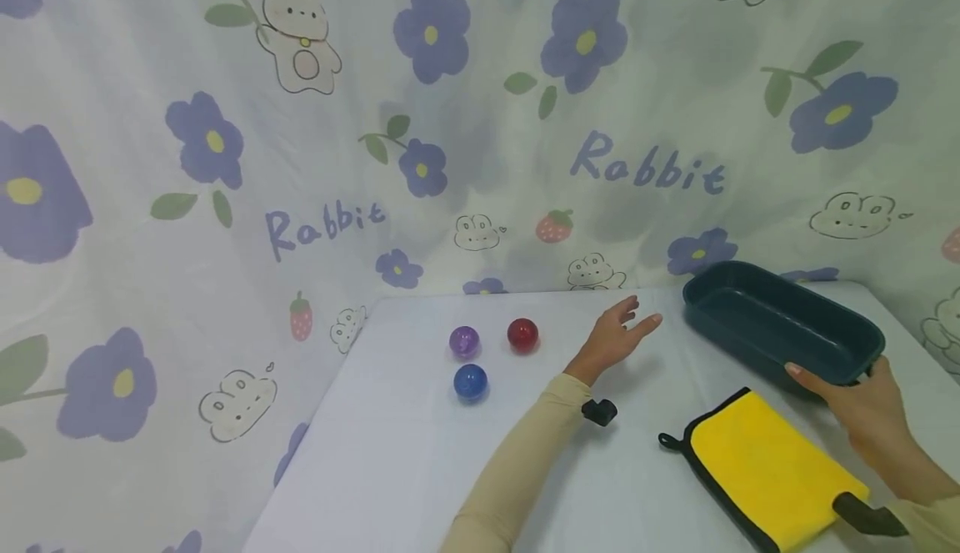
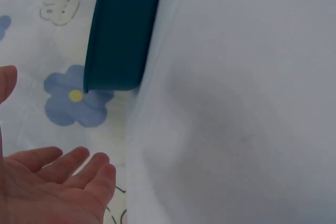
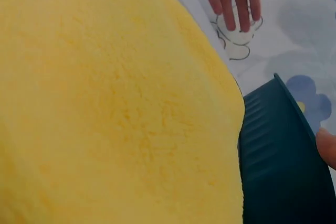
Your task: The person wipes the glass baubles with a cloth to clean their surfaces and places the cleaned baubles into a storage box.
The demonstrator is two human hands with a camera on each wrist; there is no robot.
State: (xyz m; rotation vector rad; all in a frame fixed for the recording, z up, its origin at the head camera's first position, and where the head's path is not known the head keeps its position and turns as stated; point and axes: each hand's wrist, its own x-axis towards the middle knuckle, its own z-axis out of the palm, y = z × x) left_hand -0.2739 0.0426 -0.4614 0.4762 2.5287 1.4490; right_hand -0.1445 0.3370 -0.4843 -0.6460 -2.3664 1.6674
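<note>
A dark teal rectangular basin (image 1: 780, 319) is at the right of the white table. My right hand (image 1: 870, 407) grips its near right corner, thumb over the rim; the other fingers are mostly hidden behind the wall. My left hand (image 1: 611, 338) hovers over the table left of the basin, fingers spread and holding nothing. In the left wrist view the left hand (image 2: 63, 187) has its palm turned up, apart from the basin (image 2: 123, 35). A folded yellow cloth (image 1: 772, 470) with black edging and a loop lies in front of the basin, under the right wrist.
On the table's left half lie a purple ball (image 1: 464, 342), a red ball (image 1: 522, 335) and a blue ball (image 1: 470, 383), close together. A curtain (image 1: 480, 119) printed with flowers and rabbits hangs right behind the table's back edge.
</note>
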